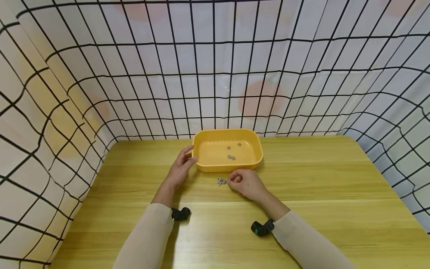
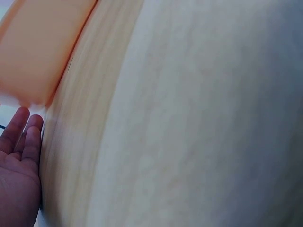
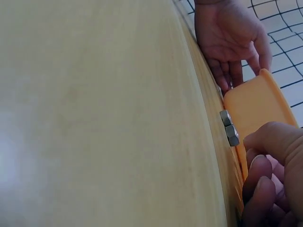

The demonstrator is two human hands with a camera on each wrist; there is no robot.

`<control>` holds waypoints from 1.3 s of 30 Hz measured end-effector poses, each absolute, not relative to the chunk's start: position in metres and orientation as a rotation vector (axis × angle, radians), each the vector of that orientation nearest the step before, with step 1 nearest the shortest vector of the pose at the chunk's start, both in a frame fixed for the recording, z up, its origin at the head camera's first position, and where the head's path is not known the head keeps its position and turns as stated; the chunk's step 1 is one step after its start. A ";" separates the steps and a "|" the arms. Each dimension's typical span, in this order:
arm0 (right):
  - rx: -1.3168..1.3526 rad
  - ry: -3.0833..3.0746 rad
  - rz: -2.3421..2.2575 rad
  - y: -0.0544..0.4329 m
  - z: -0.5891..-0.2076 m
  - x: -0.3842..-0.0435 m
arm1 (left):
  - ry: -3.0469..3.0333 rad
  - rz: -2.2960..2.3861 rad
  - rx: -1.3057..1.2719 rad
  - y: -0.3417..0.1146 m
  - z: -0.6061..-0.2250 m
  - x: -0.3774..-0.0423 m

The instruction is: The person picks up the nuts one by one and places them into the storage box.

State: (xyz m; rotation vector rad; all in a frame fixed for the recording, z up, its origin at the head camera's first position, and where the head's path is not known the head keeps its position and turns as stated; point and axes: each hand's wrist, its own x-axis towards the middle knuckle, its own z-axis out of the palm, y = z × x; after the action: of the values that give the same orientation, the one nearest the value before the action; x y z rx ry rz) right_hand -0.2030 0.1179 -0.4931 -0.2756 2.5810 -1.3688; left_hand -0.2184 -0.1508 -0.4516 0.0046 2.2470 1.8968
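Note:
A yellow plastic tray (image 1: 228, 169) stands at the back of the table, with several metal hex nuts (image 1: 233, 157) lying on its floor. Three more nuts (image 1: 220, 182) sit close together on the wood in front of it; two of these nuts (image 3: 227, 118) show in the right wrist view. My left hand (image 1: 179, 168) touches the tray's left end with fairly straight fingers and thumb. Just right of the loose nuts, my right hand (image 1: 248, 184) pinches a small nut between thumb and forefinger, mostly hidden by the fingertips. Its other fingers (image 3: 262, 194) are curled in.
The wooden table (image 1: 215, 231) reaches out on both sides of the tray. A black wire grid (image 1: 215, 74) stands behind it and along the sides, with pale patterned cloth beyond. Both wrists carry black straps (image 1: 181, 214) with small devices.

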 end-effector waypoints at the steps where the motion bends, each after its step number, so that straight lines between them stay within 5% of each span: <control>1: -0.272 2.580 -1.375 0.118 -0.492 -0.202 | 2.246 1.894 0.001 -0.151 -0.452 -0.218; 19: -0.331 2.676 -1.387 0.126 -0.454 -0.203 | 2.250 1.897 -0.001 -0.151 -0.450 -0.218; 39: -0.313 2.811 -1.317 0.122 -0.428 -0.249 | 2.259 1.886 -0.015 -0.152 -0.463 -0.227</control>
State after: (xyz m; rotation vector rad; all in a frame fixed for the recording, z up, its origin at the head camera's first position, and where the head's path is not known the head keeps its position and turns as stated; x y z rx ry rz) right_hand -0.2489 0.1225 -0.4277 -0.3128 2.8109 -1.3175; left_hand -0.2272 -0.1519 -0.4634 -0.0153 2.2589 1.8862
